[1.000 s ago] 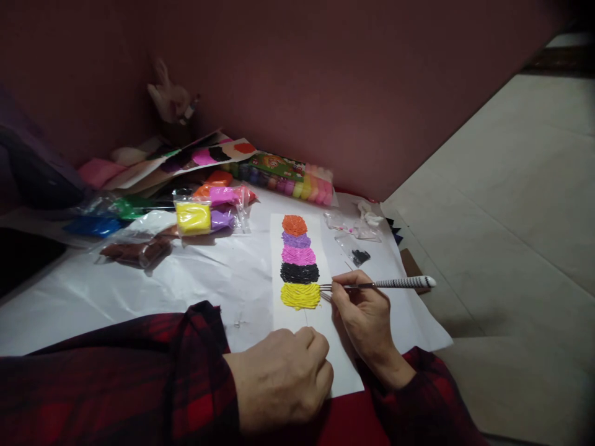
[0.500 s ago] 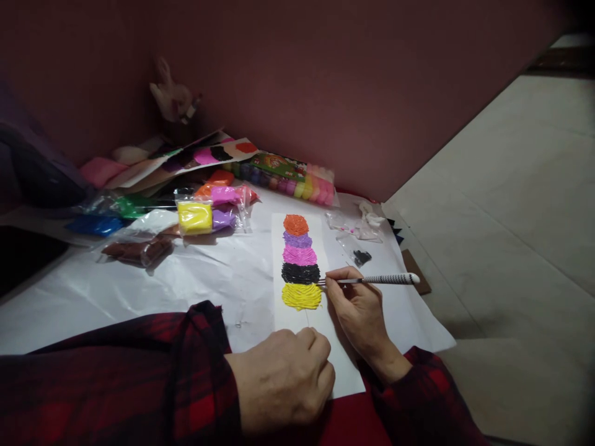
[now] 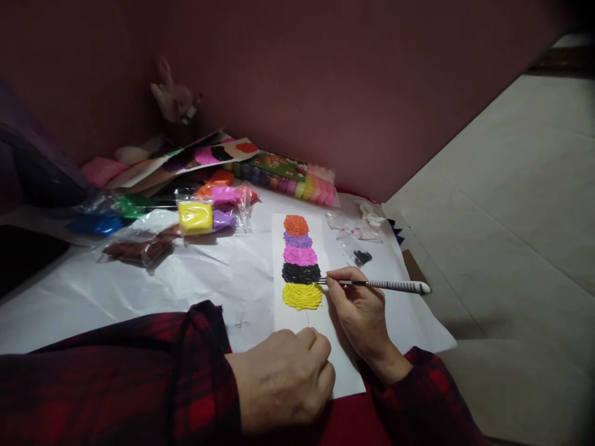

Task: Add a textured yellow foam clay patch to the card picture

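Observation:
A white paper strip (image 3: 298, 322) lies on the table with a column of textured clay patches: orange (image 3: 296, 224), purple, pink, black (image 3: 300, 273) and yellow (image 3: 302, 296). My right hand (image 3: 360, 313) pinches a thin tool with a black-and-white striped handle (image 3: 395, 285); its metal tip touches the right edge of the black patch. My left hand (image 3: 283, 381) is curled into a loose fist and rests on the near end of the strip, holding it down. Both sleeves are red-and-black plaid.
Small bags of coloured clay, yellow (image 3: 195, 216), purple, pink, orange, green, blue and brown, lie at the left. A clay set package (image 3: 288, 174) stands against the dark red wall. Small clear bags (image 3: 356, 238) lie right of the strip. White paper (image 3: 139, 291) covers the table.
The tool tip has moved up from the top right of the yellow patch to the right edge of the black patch. My left hand has stayed put.

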`<state>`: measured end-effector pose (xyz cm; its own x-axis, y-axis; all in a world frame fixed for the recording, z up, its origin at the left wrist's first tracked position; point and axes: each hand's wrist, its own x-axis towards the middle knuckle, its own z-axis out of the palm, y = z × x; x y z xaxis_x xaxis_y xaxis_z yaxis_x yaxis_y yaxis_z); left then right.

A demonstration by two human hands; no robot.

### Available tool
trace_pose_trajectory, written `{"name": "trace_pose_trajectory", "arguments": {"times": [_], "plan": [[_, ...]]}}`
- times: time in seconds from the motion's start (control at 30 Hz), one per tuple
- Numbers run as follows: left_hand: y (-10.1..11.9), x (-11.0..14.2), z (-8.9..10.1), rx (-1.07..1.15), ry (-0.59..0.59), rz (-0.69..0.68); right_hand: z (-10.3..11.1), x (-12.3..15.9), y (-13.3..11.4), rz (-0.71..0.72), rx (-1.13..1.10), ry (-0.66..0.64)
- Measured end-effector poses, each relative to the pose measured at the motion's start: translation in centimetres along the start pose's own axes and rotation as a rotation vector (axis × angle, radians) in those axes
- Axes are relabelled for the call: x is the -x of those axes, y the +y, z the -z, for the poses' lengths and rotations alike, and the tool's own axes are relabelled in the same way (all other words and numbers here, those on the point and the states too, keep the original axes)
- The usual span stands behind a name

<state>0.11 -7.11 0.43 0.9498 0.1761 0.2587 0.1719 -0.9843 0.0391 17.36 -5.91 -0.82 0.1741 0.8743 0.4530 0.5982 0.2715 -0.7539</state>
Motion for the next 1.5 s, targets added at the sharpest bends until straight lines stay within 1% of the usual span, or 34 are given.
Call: {"name": "trace_pose_trajectory", "arguments": {"times": [0.2,0.3,0.5,0.6,0.73,1.03,1.17,1.27,1.37,1.5], "plan": [[0.05,0.05,0.08,0.005,-0.002,-0.003,-0.18,0.07,0.13,-0.016,0.032,-0.069],[0.03,-0.01,0.02,0.005,0.007,-0.001,-0.14,-0.03,0.02,-0.016,0.033,-0.058],[-0.02,-0.02,0.05,-0.003,0.013,-0.01,0.01,0.03,-0.11,0.023,0.018,0.005],[0.03,0.07,0.0,0.0,0.022,-0.003,-0.03,0.17,-0.05,0.036,0.032,-0.018],[0.03,0.05,-0.06,0.002,0.017,-0.001,-0.17,0.21,-0.01,0.001,0.026,-0.061],[0.03,0.07,-0.01,-0.016,-0.001,-0.006,-0.13,0.12,-0.34,-0.027,0.025,0.003],[0.0,0.02,0.03,-0.006,0.014,-0.008,-0.18,0.21,-0.34,-0.034,0.013,-0.016],[-0.04,-0.06,0.09,0.001,0.002,-0.004,-0.23,0.18,-0.34,-0.041,0.016,-0.018],[-0.05,-0.07,0.15,-0.002,-0.012,-0.005,-0.19,0.07,-0.34,-0.037,0.035,0.017],[-0.06,-0.06,0.14,-0.002,0.001,-0.007,-0.04,0.01,-0.36,-0.029,0.031,0.054]]}}
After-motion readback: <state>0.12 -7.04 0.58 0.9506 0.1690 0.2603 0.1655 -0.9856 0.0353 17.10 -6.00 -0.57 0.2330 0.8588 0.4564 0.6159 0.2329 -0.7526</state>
